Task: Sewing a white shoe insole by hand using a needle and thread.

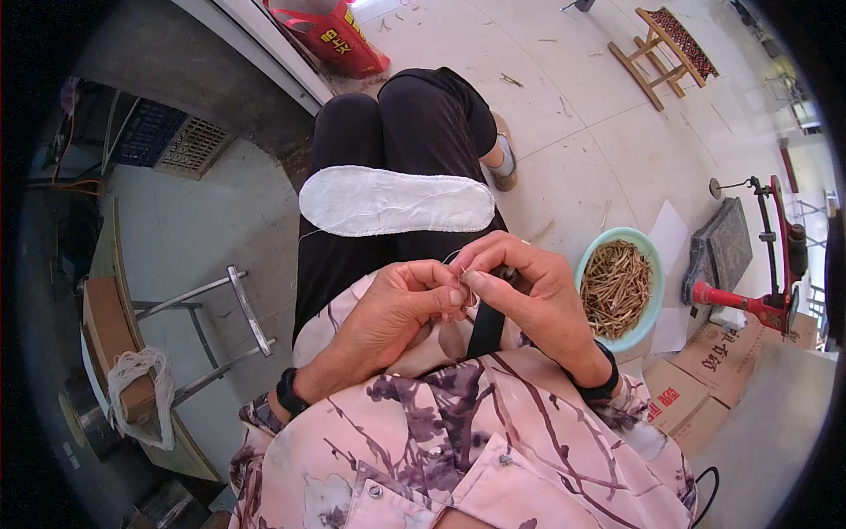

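Observation:
My left hand and my right hand meet above my lap, fingertips pinched close together on a fine thread. A thin, needle-like sliver shows between the fingertips, too small to tell which hand holds it. Across my thighs lies a white cloth shoe insole, with stitching along its rim. Loose white thread trails over its top and off its left end. Black trousers are under the insole.
To the right stands a light green basin of dry plant stalks. Beyond it are a red metal hand-cranked machine, a stone block and cardboard boxes. A metal-legged stool is left, a red bag ahead, a folding stool far right.

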The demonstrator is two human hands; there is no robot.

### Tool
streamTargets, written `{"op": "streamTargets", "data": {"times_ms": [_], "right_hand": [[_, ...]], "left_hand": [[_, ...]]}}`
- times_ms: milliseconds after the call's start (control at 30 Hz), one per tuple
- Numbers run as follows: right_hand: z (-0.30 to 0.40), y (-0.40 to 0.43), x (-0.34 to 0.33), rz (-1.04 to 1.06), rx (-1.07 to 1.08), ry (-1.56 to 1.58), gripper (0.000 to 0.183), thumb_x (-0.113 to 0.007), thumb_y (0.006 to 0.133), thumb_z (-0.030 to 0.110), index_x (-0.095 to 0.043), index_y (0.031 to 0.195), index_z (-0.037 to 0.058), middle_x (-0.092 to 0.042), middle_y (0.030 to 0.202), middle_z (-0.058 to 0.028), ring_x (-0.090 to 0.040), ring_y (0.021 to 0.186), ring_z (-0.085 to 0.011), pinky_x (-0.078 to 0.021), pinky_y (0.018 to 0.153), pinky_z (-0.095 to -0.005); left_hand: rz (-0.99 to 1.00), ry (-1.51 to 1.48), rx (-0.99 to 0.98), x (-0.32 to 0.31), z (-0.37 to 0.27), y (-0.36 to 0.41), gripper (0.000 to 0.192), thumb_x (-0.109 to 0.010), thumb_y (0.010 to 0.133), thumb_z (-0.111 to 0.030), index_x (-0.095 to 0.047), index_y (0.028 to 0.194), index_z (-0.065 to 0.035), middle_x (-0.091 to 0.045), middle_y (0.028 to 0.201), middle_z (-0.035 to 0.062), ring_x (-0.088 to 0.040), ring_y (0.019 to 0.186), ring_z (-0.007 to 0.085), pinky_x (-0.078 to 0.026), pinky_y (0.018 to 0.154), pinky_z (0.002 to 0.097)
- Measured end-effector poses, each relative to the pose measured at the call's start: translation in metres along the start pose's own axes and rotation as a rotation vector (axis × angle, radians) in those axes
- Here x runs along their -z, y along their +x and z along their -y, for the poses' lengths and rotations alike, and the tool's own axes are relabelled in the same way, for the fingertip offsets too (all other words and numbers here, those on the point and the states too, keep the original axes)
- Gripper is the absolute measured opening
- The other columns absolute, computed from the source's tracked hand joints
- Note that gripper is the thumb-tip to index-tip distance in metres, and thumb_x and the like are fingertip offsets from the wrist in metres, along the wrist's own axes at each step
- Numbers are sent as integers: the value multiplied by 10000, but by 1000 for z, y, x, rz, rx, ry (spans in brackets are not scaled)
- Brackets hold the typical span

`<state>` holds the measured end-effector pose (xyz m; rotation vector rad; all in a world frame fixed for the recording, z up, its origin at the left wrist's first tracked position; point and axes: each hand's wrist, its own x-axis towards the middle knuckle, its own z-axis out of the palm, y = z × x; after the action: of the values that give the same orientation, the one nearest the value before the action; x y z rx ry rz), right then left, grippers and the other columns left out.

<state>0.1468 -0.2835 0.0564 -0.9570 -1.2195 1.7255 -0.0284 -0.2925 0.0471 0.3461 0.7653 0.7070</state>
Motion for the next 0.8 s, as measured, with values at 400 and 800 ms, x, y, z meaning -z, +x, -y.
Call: {"op": "streamTargets", "data": {"times_ms": [400, 800], "right_hand": [[-1, -1, 1, 8, -6, -29, 93, -549, 822, 62, -565, 804, -27, -568, 935, -56, -525, 736, -57, -414, 639, -179], [0, -2, 1, 5, -14, -49, 95, -551, 817, 62, -563, 795, -29, -567, 934, -62, -530, 728, -59, -419, 631, -179]], "left_hand": [[5, -20, -9, -1, 1, -1, 25, -611, 768, -8, -592, 779, 5, -597, 764, 77, -560, 671, 106, -448, 637, 190], [2, -23, -6, 0, 1, 0, 19, -611, 759, 4, -598, 772, 4, -598, 753, 78, -555, 662, 101, -447, 625, 186]]}}
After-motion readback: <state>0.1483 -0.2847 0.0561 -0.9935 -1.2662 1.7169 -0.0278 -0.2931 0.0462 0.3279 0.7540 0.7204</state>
